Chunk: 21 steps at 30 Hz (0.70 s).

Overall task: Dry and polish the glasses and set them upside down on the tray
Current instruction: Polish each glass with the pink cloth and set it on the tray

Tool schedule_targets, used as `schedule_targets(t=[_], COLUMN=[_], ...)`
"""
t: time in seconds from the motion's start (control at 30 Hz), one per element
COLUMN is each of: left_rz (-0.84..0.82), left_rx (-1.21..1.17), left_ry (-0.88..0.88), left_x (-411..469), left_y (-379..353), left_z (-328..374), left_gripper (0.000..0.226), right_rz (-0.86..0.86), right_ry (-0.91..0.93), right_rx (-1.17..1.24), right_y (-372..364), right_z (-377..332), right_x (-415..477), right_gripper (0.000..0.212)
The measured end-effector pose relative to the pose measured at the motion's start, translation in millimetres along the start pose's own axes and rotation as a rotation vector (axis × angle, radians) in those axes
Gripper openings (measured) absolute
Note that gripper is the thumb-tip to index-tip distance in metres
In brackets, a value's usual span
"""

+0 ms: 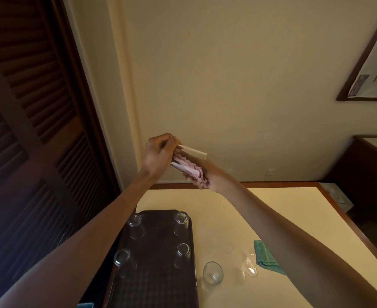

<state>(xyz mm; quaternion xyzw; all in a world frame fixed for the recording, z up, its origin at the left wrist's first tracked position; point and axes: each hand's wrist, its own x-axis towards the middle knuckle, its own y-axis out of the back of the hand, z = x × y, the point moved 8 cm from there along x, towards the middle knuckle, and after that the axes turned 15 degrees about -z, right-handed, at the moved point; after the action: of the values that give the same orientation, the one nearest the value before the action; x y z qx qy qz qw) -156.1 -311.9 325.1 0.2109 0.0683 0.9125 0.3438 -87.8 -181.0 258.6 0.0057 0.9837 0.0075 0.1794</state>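
Both my arms are raised above the table. My left hand (158,156) grips the base end of a clear glass (192,152) held on its side. My right hand (207,176) pushes a pink cloth (188,166) into the glass's mouth. Below, a dark tray (156,285) carries several glasses upside down, among them one at the far left corner (135,225) and one at the far right corner (181,223). One more clear glass (213,274) stands upright on the table right of the tray.
A folded teal cloth (266,260) lies on the cream table (294,207) beside wet glints (249,267). A dark louvred door (27,130) fills the left. A dark cabinet (370,174) stands at the right, and a framed picture (374,70) hangs above.
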Motion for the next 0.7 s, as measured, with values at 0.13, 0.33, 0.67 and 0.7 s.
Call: schedule_targets(t=[0.13,0.33,0.67,0.7], left_rz=[-0.011,-0.233,-0.069,-0.032], left_rx=[-0.064,-0.398,-0.575,-0.596], left_ry=[-0.048,0.399,0.334,0.329], left_x=[-0.9,-7.0,2.5,1.8], left_y=[1.5,-13.0,4.1,9.6], left_z=[0.5,-39.8,-30.2,-32.7], left_gripper=[0.026,0.051,0.025,0.03], right_rz=[-0.163,0.525,0.341,0.205], right_ry=[-0.133,0.392,0.29,0.224], right_rx=[0.069,-1.105,-0.725,-0.625], right_y=[-20.8,-6.6,14.4,10.0], right_z=[-2.0,-91.5,-66.7,-56.2], right_x=[-15.0,-55.8,-10.5,-4.4], right_gripper=[0.049,0.035,0.047,0.053])
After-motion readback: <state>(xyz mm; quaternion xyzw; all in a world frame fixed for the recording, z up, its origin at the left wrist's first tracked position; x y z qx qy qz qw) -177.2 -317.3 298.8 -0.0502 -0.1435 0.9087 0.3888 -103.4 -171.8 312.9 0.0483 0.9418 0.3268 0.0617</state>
